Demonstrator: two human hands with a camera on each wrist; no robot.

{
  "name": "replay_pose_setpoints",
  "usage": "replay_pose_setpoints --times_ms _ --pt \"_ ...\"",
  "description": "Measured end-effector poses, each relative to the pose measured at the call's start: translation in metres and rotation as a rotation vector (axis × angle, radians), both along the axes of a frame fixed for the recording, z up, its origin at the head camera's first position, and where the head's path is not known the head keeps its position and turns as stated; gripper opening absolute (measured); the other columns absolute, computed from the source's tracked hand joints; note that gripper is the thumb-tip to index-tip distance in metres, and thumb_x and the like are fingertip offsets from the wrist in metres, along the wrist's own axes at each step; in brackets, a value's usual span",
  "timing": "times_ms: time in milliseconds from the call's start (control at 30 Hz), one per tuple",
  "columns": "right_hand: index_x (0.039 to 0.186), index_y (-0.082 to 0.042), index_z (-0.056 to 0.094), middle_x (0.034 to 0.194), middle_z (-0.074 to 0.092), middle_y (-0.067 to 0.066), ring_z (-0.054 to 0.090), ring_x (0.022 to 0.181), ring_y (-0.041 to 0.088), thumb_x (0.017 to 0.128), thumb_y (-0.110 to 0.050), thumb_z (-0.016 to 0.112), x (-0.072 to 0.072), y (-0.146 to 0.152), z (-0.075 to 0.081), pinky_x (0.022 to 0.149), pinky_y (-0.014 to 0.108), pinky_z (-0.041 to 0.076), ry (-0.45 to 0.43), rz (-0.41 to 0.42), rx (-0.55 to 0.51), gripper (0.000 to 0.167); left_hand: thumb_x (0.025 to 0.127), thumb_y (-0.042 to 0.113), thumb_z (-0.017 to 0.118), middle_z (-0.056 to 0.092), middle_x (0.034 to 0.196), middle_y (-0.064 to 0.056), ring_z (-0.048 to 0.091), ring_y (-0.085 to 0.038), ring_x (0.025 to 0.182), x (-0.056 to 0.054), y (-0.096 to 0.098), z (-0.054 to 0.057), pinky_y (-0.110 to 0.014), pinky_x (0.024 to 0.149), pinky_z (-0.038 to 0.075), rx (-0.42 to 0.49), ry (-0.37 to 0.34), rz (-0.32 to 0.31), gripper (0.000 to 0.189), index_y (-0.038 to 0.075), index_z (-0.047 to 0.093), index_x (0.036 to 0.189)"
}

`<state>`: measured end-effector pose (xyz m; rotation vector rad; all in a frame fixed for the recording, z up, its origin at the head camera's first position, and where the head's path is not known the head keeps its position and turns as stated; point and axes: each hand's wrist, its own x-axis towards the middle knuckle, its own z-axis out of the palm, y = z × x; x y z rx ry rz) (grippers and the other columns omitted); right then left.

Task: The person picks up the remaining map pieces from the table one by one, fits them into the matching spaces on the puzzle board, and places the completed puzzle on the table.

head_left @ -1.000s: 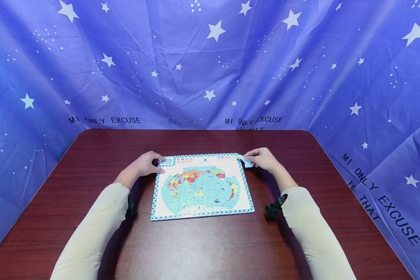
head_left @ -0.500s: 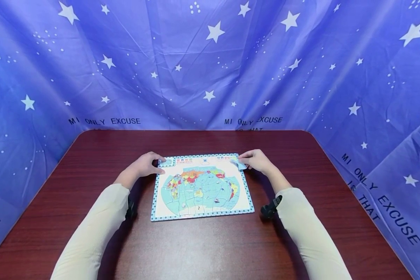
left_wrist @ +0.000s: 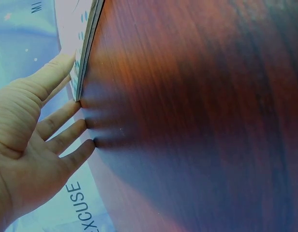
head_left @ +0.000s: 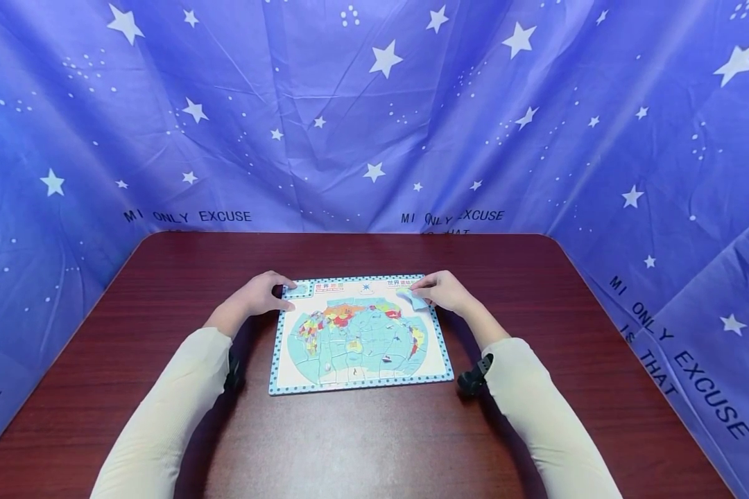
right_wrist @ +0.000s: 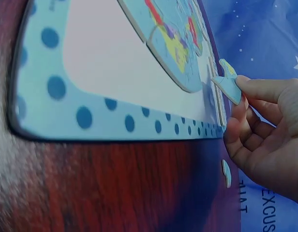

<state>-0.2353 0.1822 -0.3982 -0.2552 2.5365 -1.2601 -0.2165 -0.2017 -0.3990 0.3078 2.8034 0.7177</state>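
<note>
A world map jigsaw puzzle board [head_left: 362, 346] with a blue dotted border lies flat on the table. At its far left corner rests my left hand [head_left: 262, 292]. In the left wrist view the left thumb [left_wrist: 57, 70] lies on the board's face, while the other fingers stretch out fairly straight at its edge. My right hand [head_left: 446, 291] pinches a light blue puzzle piece [head_left: 415, 299] between thumb and fingers, above the board's far right part. In the right wrist view the puzzle piece [right_wrist: 230, 86] is tilted and shows a bit of yellow.
Another small puzzle piece [right_wrist: 227, 173] lies on the table beside the board, hidden behind the right hand in the head view. The dark red wooden table [head_left: 362, 443] ends at a blue star-printed curtain [head_left: 324, 152] behind. A black wrist device [head_left: 474, 378] sits at the right sleeve.
My right hand has carried the puzzle piece leftward, from beside the board's far right corner to over the board. The left hand and the board have stayed in place.
</note>
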Motion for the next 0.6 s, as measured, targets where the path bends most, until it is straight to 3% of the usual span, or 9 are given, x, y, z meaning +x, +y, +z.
replay_pose_setpoints --times_ms 300,600 --pt "0.105 -0.005 0.070 0.059 0.047 0.001 0.041 0.053 0.016 0.091 -0.016 0.060 0.0024 -0.0077 0.0011 0.053 0.028 0.037 -0.026 0.008 -0.013 0.020 0.081 0.024 0.073 0.044 0.135 -0.025 0.044 -0.037 0.119 -0.0014 -0.0002 -0.0012 -0.050 0.103 0.038 0.000 0.015 -0.014 0.049 0.003 0.059 0.123" --pt "0.104 -0.003 0.070 0.075 0.058 0.004 0.044 0.056 0.014 0.091 -0.014 0.060 0.0048 -0.0110 -0.0005 0.055 0.026 0.040 -0.009 0.042 0.010 0.020 0.081 0.024 0.073 0.045 0.135 -0.024 0.044 -0.037 0.121 -0.0020 -0.0006 -0.0046 -0.050 0.103 0.038 -0.003 0.035 -0.019 0.048 0.003 0.060 0.122"
